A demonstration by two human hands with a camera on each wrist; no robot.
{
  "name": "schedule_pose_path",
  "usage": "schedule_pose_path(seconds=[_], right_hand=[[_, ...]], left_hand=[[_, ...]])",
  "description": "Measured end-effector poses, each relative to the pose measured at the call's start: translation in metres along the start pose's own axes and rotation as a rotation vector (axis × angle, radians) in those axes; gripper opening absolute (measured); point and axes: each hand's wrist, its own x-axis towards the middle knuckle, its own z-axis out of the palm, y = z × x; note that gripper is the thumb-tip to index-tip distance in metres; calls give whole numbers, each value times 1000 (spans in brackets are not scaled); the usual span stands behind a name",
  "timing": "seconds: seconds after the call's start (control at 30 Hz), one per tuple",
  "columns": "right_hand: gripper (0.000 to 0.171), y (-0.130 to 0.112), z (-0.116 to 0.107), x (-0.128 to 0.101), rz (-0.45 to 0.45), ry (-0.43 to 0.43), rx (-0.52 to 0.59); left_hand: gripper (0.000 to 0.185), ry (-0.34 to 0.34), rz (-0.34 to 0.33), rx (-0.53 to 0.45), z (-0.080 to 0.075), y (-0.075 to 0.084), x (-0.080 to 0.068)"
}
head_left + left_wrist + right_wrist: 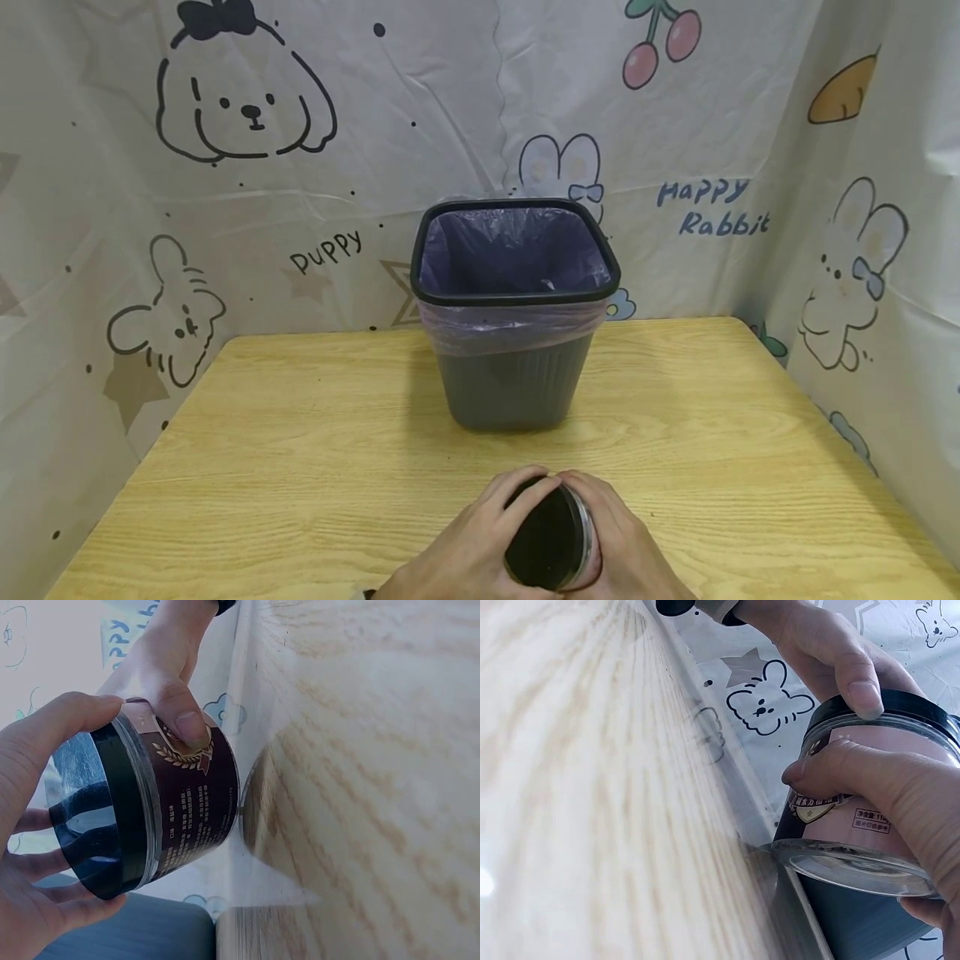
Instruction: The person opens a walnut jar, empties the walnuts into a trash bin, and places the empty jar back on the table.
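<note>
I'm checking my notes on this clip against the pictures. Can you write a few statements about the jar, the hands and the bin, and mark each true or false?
1. Both hands hold the jar. True: the left hand grips the black lid end and the right hand grips the labelled body.
2. The bin lies tipped on its side. False: it stands upright on the wooden table.
3. The bin is lined with a bag. True: a pale purple liner is folded over its rim.
4. The jar rests inside the bin. False: it is held in front of the bin, on the person's side of the table.
5. The lid is off the jar. False: it sits on the jar.
</note>
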Motion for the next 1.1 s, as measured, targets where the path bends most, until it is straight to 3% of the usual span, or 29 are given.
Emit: schedule_pose_path(seconds=[0.23,0.43,0.67,0.97,1.1], right_hand=[[109,0,1,0,5,-1,-10],[109,1,1,-1,-3,-1,-18],[109,0,0,0,6,-6,-23],[110,1,1,-1,-5,-3,-19],[110,1,1,-1,-9,-6,-28]], left_hand=[[102,-10,37,42,0,-2,1],[101,-24,157,84,-4,-4,4],[97,-56,83,43,-5,-3,2],[97,-33,177,55,-3,-5,6],[96,-26,172,64,-3,-5,5]])
